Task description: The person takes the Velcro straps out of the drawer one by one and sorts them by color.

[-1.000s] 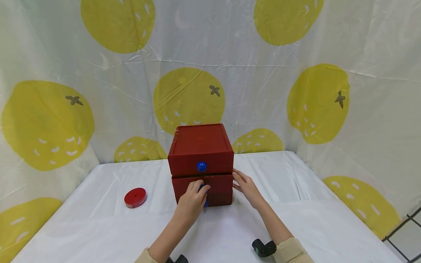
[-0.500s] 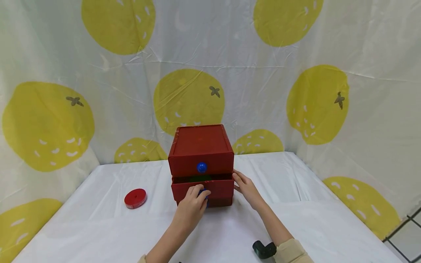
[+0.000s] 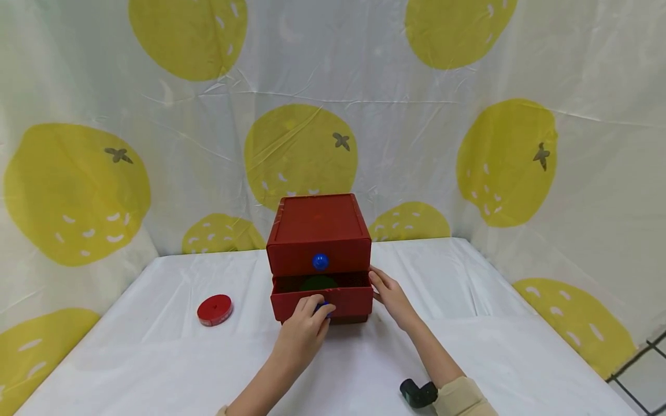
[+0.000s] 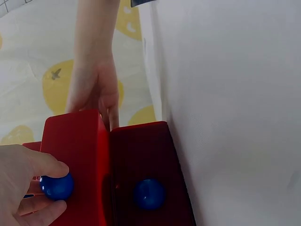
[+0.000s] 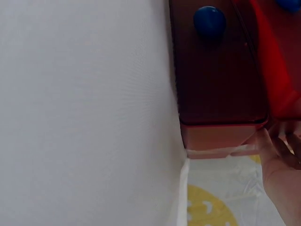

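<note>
A red drawer cabinet (image 3: 318, 219) with blue knobs stands mid-table. Its middle drawer (image 3: 291, 301) sticks partly out, and a dark green round thing (image 3: 318, 283) shows inside. My left hand (image 3: 303, 328) pinches that drawer's blue knob (image 4: 57, 187) between thumb and fingers. My right hand (image 3: 392, 296) rests its extended fingers against the cabinet's right side, as the right wrist view shows too. The top drawer, with its own knob (image 3: 320, 262), is closed. Below, the bottom drawer (image 5: 218, 80) also sits closed, its knob (image 4: 149, 194) untouched.
A red flat roll (image 3: 214, 310) lies on the white-covered table (image 3: 156, 370), left of the cabinet. Beside the right sleeve is a black elbow-shaped piece (image 3: 418, 394). A curtain with yellow fruit prints (image 3: 302, 153) hangs behind.
The middle drawer has come out toward me, drawn by my left hand on its knob, and the green thing inside has come into view. The right hand stays at the cabinet's side.
</note>
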Demonstrator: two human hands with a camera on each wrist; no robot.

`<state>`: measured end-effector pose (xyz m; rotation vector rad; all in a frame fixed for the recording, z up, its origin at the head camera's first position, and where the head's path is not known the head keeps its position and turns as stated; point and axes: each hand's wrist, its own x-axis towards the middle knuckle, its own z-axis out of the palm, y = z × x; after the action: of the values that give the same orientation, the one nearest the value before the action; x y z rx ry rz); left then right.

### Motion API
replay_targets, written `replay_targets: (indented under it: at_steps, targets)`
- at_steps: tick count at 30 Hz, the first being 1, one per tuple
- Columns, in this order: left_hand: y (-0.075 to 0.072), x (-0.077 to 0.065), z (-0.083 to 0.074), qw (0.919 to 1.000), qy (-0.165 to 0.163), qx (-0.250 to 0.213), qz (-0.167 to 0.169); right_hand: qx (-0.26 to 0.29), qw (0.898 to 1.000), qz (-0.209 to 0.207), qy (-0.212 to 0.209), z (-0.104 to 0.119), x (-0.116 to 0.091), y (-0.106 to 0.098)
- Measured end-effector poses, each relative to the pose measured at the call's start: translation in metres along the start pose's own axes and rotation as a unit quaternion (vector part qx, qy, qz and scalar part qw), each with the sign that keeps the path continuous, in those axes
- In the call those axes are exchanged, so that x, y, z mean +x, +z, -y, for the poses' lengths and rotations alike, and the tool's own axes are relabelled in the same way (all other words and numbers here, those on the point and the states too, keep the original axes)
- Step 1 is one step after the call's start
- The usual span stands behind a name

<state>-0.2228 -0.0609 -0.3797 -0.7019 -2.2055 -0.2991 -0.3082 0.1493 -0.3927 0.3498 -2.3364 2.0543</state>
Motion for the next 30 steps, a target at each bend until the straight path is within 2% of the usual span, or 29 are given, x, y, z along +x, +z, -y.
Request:
replay_targets:
  at_steps: [7,17,30]
  targets:
    - [-0.003,-0.003,-0.001,0.9990,0.029,0.012,-0.032,0.007,1.000,0.008,-0.004,0.001,0.000,0.000]
    - [-0.005,-0.007,-0.004,0.9954,0.074,0.046,-0.038,-0.001,1.000,0.016,-0.004,0.001,0.000,-0.002]
    - [-0.013,-0.014,-0.010,0.9961,0.079,0.033,-0.023,0.012,1.000,0.021,-0.005,0.002,0.000,-0.002]
